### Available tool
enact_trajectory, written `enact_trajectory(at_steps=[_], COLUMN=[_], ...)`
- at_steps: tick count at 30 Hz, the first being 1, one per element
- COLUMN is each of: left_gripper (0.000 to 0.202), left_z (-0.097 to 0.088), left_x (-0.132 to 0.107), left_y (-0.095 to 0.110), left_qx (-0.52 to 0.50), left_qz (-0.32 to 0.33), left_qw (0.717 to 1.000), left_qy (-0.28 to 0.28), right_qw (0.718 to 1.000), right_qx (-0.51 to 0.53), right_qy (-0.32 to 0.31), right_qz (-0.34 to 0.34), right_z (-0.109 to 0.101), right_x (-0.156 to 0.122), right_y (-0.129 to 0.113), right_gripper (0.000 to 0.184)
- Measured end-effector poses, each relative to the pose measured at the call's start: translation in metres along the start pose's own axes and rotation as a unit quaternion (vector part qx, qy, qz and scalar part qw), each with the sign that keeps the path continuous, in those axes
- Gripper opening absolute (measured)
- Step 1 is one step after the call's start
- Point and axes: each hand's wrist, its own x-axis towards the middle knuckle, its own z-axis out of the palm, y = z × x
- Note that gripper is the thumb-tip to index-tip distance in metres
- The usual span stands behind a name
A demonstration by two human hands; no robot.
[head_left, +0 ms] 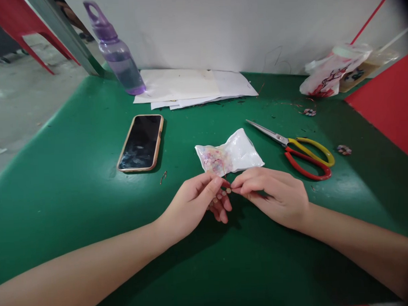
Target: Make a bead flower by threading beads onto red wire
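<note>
At the far left, one red plastic chair (21, 18) stands beyond the green tabletop (64, 175), which bears one purple-capped water bottle (120, 62), one smartphone (140, 142) in a pale case and, to its right, one loose wire scrap (163, 177). The left hand (188, 200) has its thumb and index finger pressed together on the bead strand (224, 193), its other fingers curled loosely beneath; at least four beads can be counted, the rest being hidden. A stack of papers (195, 84), its sheets too overlapped to count, lies against the wall behind. The strand sits between the two hands, just in front of one bead packet (229, 154). The right hand (279, 195) pinches at the strand's near end, thumb and fingertips together, apparently on the thin wire (224, 169). The step seems to be working that wire at the beads, and the next move calls for a steady left hold and a fine right pinch. Further right are one pair of scissors (289, 143), blades together, two beaded rings (309, 112) and two drink cups (335, 72) with straws.
</note>
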Motion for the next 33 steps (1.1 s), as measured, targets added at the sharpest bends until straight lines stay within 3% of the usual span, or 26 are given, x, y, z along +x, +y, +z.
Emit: enact_trajectory(at_steps=[6, 12, 14, 18, 22, 27, 33], left_gripper=[0.013, 0.016, 0.016, 0.015, 0.014, 0.012, 0.01], left_z=[-0.0007, -0.0019, -0.0027, -0.0036, -0.0044, -0.0059, -0.0082], left_x=[-0.0008, 0.001, 0.0017, 0.003, 0.0041, 0.0042, 0.0047], left_y=[0.0043, 0.0019, 0.0005, 0.001, 0.0034, 0.0037, 0.0024], left_qx=[0.081, 0.06, 0.05, 0.03, 0.028, 0.045, 0.051], left_qz=[0.019, 0.031, 0.031, 0.025, 0.018, 0.001, 0.012], left_qw=[0.996, 0.995, 0.996, 0.996, 0.997, 0.997, 0.998], left_qy=[0.023, 0.069, 0.074, 0.077, 0.071, 0.062, 0.032], right_qw=[1.0, 1.0, 1.0, 0.988, 0.965, 0.967, 0.951], right_qx=[-0.004, -0.001, -0.004, 0.043, 0.117, 0.026, 0.089], right_qy=[-0.003, 0.007, 0.009, 0.014, -0.033, -0.15, -0.176], right_qz=[-0.016, -0.005, 0.025, 0.149, 0.234, 0.206, 0.24], right_z=[0.0003, -0.0005, -0.0007, -0.0002, -0.0017, -0.0042, -0.0053], right_x=[-0.0014, 0.0009, 0.001, 0.0006, 0.0025, 0.0059, 0.0071], right_y=[0.0028, 0.0006, -0.0018, -0.0048, -0.0023, 0.0021, -0.0003], right_gripper=[0.013, 0.012, 0.012, 0.007, 0.014, 0.017, 0.027])
